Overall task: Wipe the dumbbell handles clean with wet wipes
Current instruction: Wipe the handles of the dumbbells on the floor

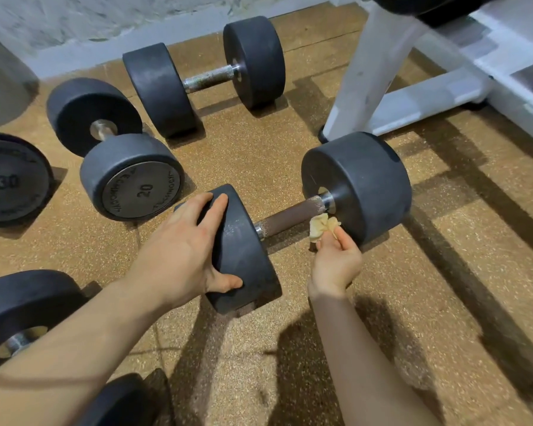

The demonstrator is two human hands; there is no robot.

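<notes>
Diagonally, the dumbbell (290,215) lies near left to far right, wet wipe (319,227) alongside.

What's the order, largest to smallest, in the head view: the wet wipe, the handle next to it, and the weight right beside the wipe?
1. Weight
2. Handle
3. Wet wipe, clearly smallest

Both bare forearms reach forward from the lower edge of the view, the left crossing in from the corner, the right coming up nearly straight. The left hand (182,250) clasps the near weight of a dumbbell (243,253), fingers spread over its top and thumb hooked round its lower rim. The right hand (336,262), fingers curled, pinches a crumpled wipe (320,226) between thumb and fingertips, raised to the underside of the bar (290,215).
</notes>
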